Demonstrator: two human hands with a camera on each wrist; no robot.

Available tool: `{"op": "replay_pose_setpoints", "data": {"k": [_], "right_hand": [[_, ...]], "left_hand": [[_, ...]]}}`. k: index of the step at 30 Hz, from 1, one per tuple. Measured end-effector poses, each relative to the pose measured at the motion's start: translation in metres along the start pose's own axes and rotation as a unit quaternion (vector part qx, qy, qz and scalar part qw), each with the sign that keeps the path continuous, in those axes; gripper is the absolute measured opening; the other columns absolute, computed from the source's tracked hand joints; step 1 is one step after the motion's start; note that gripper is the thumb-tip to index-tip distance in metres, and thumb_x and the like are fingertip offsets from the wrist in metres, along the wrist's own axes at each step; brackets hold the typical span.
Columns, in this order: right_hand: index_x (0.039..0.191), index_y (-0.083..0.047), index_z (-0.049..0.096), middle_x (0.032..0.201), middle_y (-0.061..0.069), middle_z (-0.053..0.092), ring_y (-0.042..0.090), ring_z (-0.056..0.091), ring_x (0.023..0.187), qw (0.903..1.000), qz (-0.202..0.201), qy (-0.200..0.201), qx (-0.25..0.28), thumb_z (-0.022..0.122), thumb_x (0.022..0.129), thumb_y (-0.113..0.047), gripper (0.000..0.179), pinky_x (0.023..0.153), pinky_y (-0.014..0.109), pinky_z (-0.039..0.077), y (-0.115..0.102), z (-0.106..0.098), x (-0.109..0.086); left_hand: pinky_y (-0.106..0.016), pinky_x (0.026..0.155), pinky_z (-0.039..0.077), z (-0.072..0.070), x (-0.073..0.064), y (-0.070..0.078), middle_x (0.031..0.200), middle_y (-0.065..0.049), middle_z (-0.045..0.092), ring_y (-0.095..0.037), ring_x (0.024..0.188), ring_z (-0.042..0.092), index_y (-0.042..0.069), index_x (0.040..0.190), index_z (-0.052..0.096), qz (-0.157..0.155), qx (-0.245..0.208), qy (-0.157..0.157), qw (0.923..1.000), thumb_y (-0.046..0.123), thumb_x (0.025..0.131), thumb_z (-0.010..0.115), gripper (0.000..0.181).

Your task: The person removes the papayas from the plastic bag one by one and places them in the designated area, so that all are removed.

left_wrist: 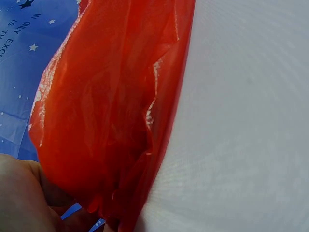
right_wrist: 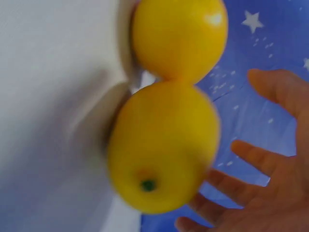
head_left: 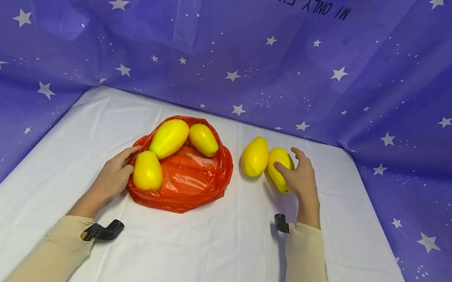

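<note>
A red plastic bag point(head_left: 185, 181) lies spread wide on the table, its rim rolled into a ring. Inside it, along the left and far sides, are three yellow mangoes: one at the near left point(head_left: 149, 171), a longer mango point(head_left: 170, 138) behind it, and a small mango point(head_left: 203, 139). My left hand point(head_left: 112, 177) grips the bag's left edge; in the left wrist view, part of its fingers is hidden by the red plastic. To the right of the bag, my right hand point(head_left: 301, 177) hovers with spread fingers over the rightmost mango point(right_wrist: 164, 145), whose green stem spot shows.
Another mango point(head_left: 255, 156) lies between the bag and the rightmost mango, touching the latter. A white cloth point(head_left: 208, 260) covers the table. Purple star-printed curtains point(head_left: 206, 36) hang behind and at the sides. Black wrist mounts point(head_left: 105, 230) stick out from both sleeves.
</note>
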State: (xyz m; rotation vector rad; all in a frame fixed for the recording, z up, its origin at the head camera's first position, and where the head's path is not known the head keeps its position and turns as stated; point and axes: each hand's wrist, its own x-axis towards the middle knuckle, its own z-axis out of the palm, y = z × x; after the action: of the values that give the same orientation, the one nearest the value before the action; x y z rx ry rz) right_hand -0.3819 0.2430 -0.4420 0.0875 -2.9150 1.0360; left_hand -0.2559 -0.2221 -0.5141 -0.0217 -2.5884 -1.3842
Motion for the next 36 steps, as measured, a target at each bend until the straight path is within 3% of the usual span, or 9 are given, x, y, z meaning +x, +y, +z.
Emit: {"op": "replay_pose_setpoints", "data": {"k": [6,12,21,31,36], "right_hand": [[0.148,-0.022,0.041,0.148,0.011,0.04,0.035,0.037,0.133,0.9945,-0.091,0.047,0.022,0.071,0.081,-0.047,0.077,0.106,0.058,0.031,-0.038,0.0,-0.004],[0.144,-0.027,0.046,0.145,-0.001,0.044,0.027,0.042,0.128,0.9841,-0.163,0.049,0.052,0.074,0.08,-0.035,0.071,0.102,0.055,0.037,-0.072,0.013,-0.005],[0.143,-0.023,0.048,0.142,0.001,0.047,0.025,0.047,0.123,0.9741,-0.211,-0.008,0.08,0.076,0.077,-0.021,0.071,0.102,0.043,0.04,-0.103,0.047,0.0],[0.143,-0.02,0.047,0.142,0.002,0.047,0.025,0.049,0.123,0.9669,-0.23,-0.071,0.085,0.074,0.081,-0.017,0.068,0.102,0.039,0.042,-0.129,0.081,0.012],[0.144,-0.015,0.045,0.144,0.004,0.046,0.032,0.049,0.124,0.9603,-0.251,-0.104,0.065,0.073,0.082,-0.017,0.068,0.102,0.043,0.042,-0.143,0.096,0.024]], "left_hand": [[-0.06,0.11,0.025,-0.002,0.0,0.002,0.15,-0.02,0.038,-0.039,0.137,0.032,0.006,0.149,0.037,-0.005,-0.006,0.0,1.0,0.002,0.091,0.036,0.058],[-0.059,0.11,0.024,-0.002,-0.003,0.0,0.151,-0.02,0.037,-0.039,0.139,0.03,0.006,0.149,0.036,-0.015,-0.007,-0.004,0.9998,0.002,0.092,0.035,0.058],[-0.058,0.111,0.025,0.005,-0.007,-0.003,0.149,-0.018,0.04,-0.037,0.138,0.032,0.006,0.148,0.038,-0.015,-0.011,-0.001,0.9998,0.002,0.091,0.037,0.057],[-0.056,0.111,0.026,0.004,-0.005,0.003,0.149,-0.016,0.04,-0.033,0.137,0.034,0.008,0.148,0.039,-0.011,-0.014,0.001,0.9998,0.003,0.091,0.037,0.057],[-0.056,0.111,0.025,0.0,-0.003,0.005,0.149,-0.015,0.04,-0.034,0.138,0.033,0.008,0.148,0.039,-0.01,-0.008,0.001,0.9999,0.002,0.091,0.037,0.058]]}}
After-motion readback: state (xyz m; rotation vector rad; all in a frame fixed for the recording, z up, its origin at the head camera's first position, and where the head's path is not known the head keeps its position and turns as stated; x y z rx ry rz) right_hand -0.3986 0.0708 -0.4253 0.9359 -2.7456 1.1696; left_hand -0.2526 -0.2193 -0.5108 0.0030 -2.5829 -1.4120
